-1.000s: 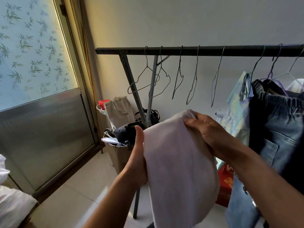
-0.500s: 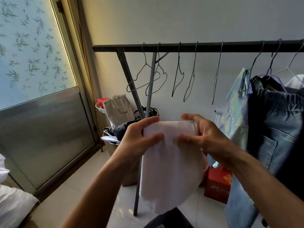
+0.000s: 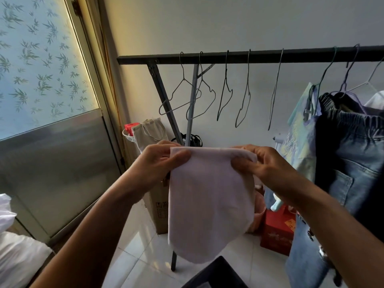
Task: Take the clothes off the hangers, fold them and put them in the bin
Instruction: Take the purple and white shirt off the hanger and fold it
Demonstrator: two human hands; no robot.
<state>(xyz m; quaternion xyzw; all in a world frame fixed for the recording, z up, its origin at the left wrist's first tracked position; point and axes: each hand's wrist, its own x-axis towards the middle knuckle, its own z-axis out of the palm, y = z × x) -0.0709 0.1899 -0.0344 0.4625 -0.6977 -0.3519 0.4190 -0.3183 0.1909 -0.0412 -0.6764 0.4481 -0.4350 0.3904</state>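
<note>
Under the rack rail (image 3: 259,56), left to right: left hand (image 3: 158,163) pinches, thumb in front, the top left corner of the white cloth (image 3: 207,204); right hand (image 3: 268,167) pinches the top right corner. Cloth folded, top edge level, long axis hanging straight down between the hands; neither nearer. Corner of a dark bin (image 3: 216,275), probably the target, shows directly beneath its lower end. Jeans (image 3: 353,163) hang at the rail's right end.
</note>
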